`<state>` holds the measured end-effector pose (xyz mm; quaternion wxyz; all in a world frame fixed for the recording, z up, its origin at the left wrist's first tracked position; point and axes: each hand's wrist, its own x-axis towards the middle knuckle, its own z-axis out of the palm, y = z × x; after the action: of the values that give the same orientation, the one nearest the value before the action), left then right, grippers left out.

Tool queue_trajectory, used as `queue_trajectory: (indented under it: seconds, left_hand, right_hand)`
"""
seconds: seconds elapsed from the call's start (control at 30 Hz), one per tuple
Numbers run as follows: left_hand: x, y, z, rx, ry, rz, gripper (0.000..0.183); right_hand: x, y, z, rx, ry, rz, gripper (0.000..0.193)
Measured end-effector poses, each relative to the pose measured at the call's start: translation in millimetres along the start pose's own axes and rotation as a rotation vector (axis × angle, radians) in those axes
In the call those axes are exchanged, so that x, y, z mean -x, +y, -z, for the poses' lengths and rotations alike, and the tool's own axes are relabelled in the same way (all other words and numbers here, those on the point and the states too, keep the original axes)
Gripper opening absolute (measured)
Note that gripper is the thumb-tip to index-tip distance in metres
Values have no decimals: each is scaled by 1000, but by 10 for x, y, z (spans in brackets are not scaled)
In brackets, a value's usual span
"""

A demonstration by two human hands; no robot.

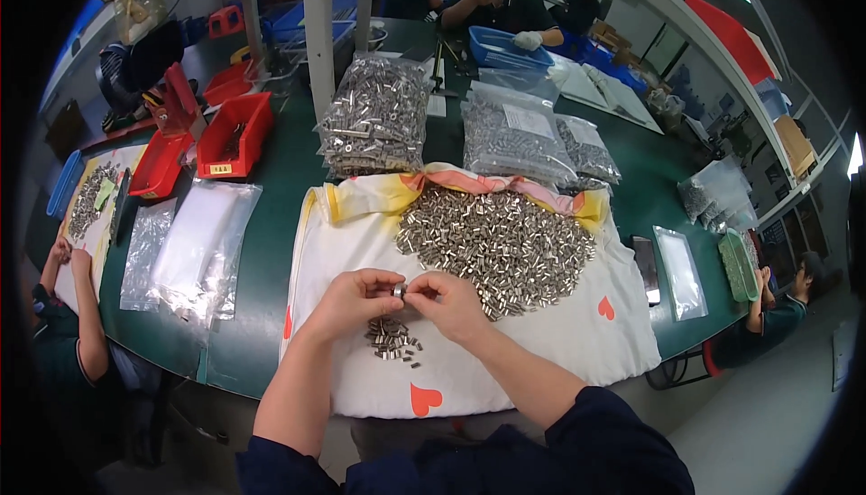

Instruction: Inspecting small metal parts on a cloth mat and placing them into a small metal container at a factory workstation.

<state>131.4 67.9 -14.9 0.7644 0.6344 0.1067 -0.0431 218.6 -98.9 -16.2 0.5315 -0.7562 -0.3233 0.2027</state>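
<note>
My left hand (350,302) and my right hand (448,304) meet over a white cloth (347,238) printed with red hearts. Between their fingertips is a small shiny metal part (399,290), pinched from both sides; its exact shape is partly covered by the fingers. Just below the hands lies a small group of short metal cylinders (390,340). Beyond my right hand spreads a large heap of the same kind of metal cylinders (496,242), against the cloth's rolled yellow and pink far edge.
Clear bags of metal parts (374,116) stand behind the cloth on the green table (262,252). To the left are plastic bags (200,242) and a red bin (234,134); to the right, a phone (646,270). Co-workers sit at the left, right and far side.
</note>
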Motion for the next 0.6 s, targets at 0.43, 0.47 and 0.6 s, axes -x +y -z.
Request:
queue_trajectory:
  seconds: [0.43,0.47,0.6]
  left_hand:
    - [86,115,-26,-220,-125,-54,29]
    - [84,93,-46,-257,-148,-72,29]
    - [140,29,15,-288,-133,-87,30]
  right_hand:
    - [-390,96,77,875,131,414,12]
    - [-384,117,71,991,146,437,10]
    - [-379,118,-4,964,154,500,9]
